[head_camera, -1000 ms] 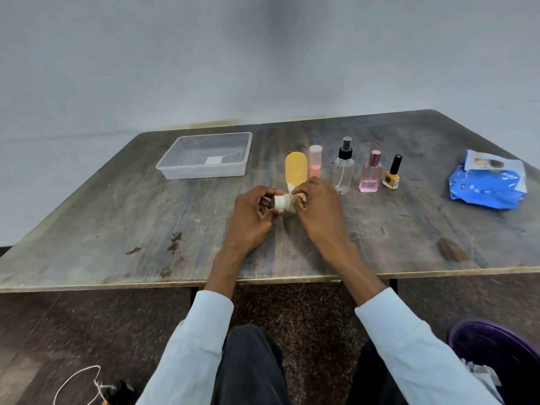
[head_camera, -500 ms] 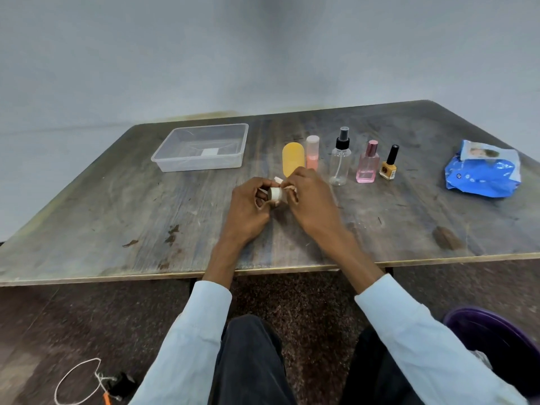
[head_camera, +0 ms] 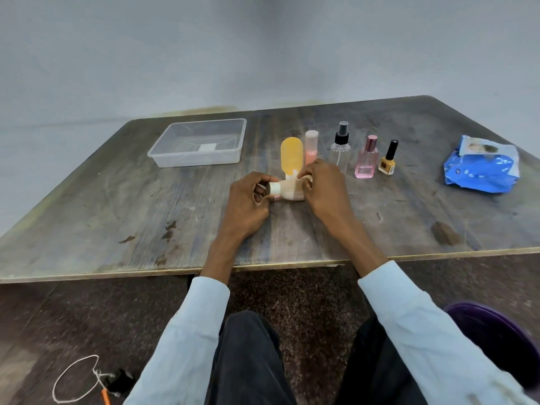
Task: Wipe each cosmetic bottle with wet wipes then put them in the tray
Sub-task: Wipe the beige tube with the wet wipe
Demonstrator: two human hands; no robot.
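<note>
Head view, scuffed grey wooden table (head_camera: 117, 206) against pale wall (head_camera: 263, 48), both hands (head_camera: 244, 204) (head_camera: 327, 190) gripping small beige bottle (head_camera: 289, 190)

table (head_camera: 117, 206): worn wood | tray (head_camera: 163, 159) | five upright bottles (head_camera: 366, 159) | blue wipes pack (head_camera: 482, 168)

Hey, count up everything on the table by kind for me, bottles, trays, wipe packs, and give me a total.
Cosmetic bottles: 6 (beige bottle in both hands, orange tube, peach tube, clear spray bottle, pink perfume bottle, yellow nail polish)
Clear plastic tray: 1
Blue wet wipes pack: 1
Total: 8
</note>
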